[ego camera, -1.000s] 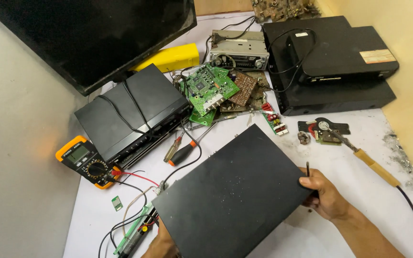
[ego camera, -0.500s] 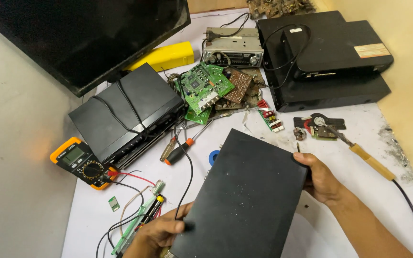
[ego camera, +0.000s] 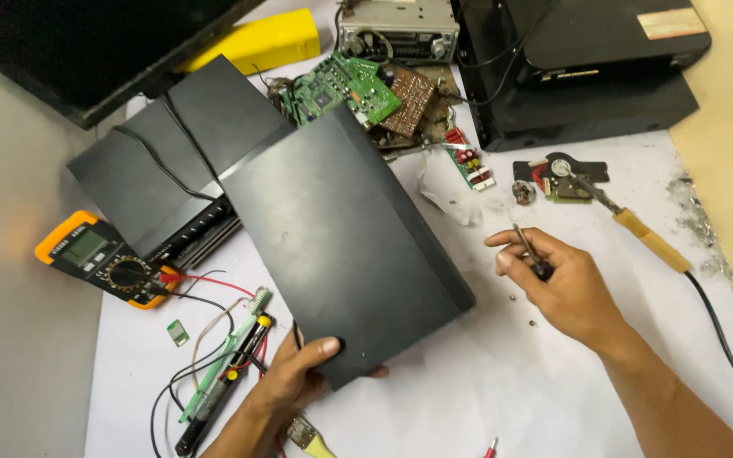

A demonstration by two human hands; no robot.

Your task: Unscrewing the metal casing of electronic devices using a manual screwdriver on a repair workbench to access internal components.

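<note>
Left hand pinches the flat, smooth black box by its near corner; right hand pinches a thin screwdriver above the white tabletop.

Flat rectangular metal cover panel: matte black, faint pale smudges. Bench: white sheet. Handheld multimeter at left edge: orange casing, black face, grey-green screen, red and black leads. Bare circuit board near far edge: green; smaller board beside it: brown. Block-shaped box at far edge: yellow. Soldering iron handle at right: tan wood.
</note>
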